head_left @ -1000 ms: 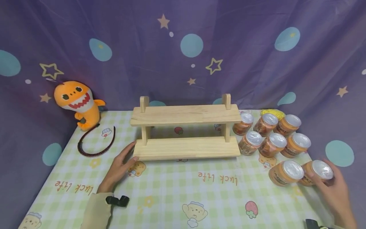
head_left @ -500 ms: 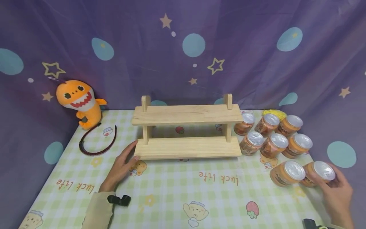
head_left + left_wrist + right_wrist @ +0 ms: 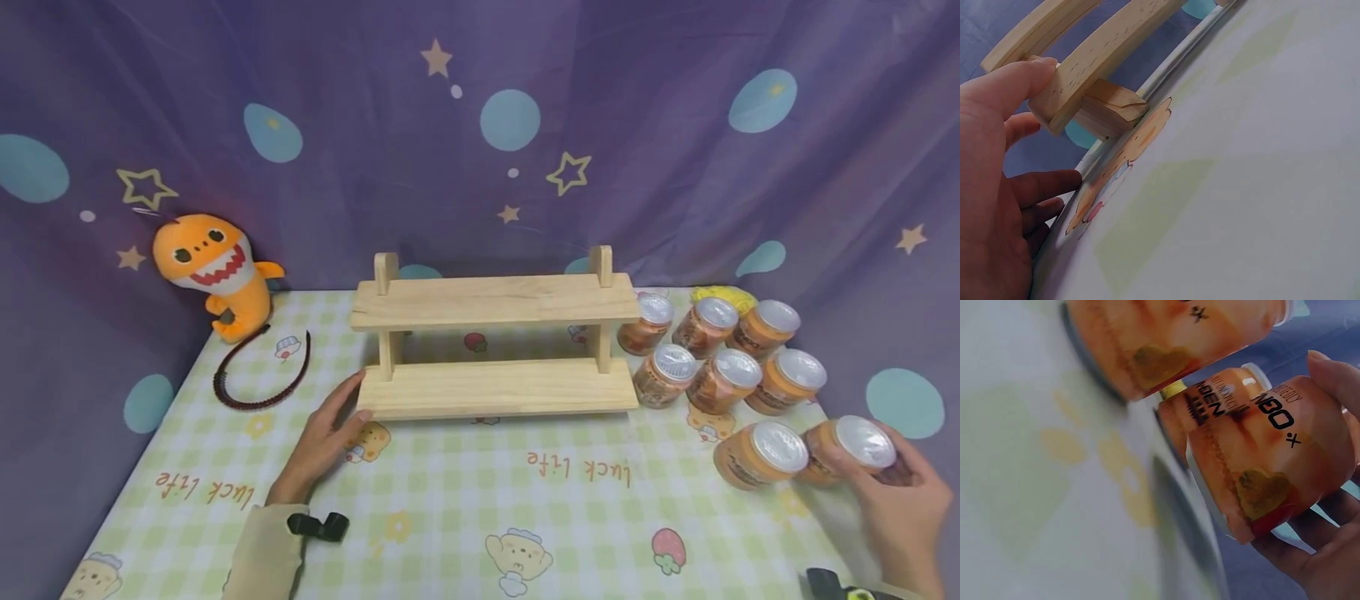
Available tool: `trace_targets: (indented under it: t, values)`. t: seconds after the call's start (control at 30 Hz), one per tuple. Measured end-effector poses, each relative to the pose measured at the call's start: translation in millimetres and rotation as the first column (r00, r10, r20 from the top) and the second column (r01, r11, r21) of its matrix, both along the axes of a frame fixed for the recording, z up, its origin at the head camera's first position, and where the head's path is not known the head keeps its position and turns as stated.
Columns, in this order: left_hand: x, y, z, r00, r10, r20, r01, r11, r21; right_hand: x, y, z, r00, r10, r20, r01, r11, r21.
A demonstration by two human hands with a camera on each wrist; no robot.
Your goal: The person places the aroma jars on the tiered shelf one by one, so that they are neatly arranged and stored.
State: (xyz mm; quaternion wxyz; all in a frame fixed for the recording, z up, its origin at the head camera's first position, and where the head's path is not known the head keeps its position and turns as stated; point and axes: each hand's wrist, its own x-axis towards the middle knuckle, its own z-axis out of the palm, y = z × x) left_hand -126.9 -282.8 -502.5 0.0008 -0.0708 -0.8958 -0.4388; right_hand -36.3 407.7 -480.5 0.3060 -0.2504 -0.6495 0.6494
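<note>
At the table's right side my right hand (image 3: 903,492) grips an orange can with a silver lid (image 3: 864,442). In the right wrist view this can (image 3: 1272,456) is tilted, and its base stands off the cloth over a shadow. A similar can (image 3: 761,456) stands just left of it. My left hand (image 3: 318,437) holds the left end of a two-tier wooden shelf (image 3: 495,387). In the left wrist view the thumb lies on the board's end (image 3: 1094,65), one finger is behind it, and the other fingers hang below.
Several more cans (image 3: 723,379) stand in two rows right of the shelf, with something yellow (image 3: 723,297) behind them. An orange plush shark (image 3: 217,271) and a dark headband (image 3: 258,404) are at the left. A purple curtain (image 3: 337,208) backs the checked tablecloth (image 3: 442,492).
The can in my right hand has shifted slightly right and up, leaving a wider gap from its neighbour. My left hand keeps its place on the shelf. The head view has drifted slightly.
</note>
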Motion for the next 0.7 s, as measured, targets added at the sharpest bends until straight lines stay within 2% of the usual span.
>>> trace_targets:
  t: [0.2,0.4,0.43,0.57,0.63,0.7]
  values:
    - [0.8,0,2.3,1.000,0.003,0.012,-0.003,1.000,0.009,-5.0,1,15.8,0.998,-0.026,-0.061,0.024,0.999,-0.035]
    - [0.4,-1,1.3,1.000,-0.002,0.019,0.001,0.999,0.036,-6.1,2,38.7,0.999,-0.024,0.048,0.022,0.999,0.035]
    - [0.5,-1,0.9,1.000,-0.002,0.017,0.002,0.999,0.036,-6.3,2,42.3,0.999,-0.025,0.045,0.023,0.999,0.034]
    - [0.5,-1,0.2,1.000,-0.002,0.007,0.002,1.000,0.027,-9.0,-1,52.5,0.998,0.002,-0.070,0.000,0.999,0.032]
    - [0.5,-1,-0.1,1.000,-0.001,0.004,0.001,1.000,0.019,-11.8,-3,56.4,0.982,0.028,-0.188,-0.026,1.000,0.012]
    - [0.6,-1,0.2,1.000,0.002,0.004,-0.002,1.000,0.014,-13.9,-5,60.5,0.962,0.058,-0.265,-0.058,0.998,0.006]
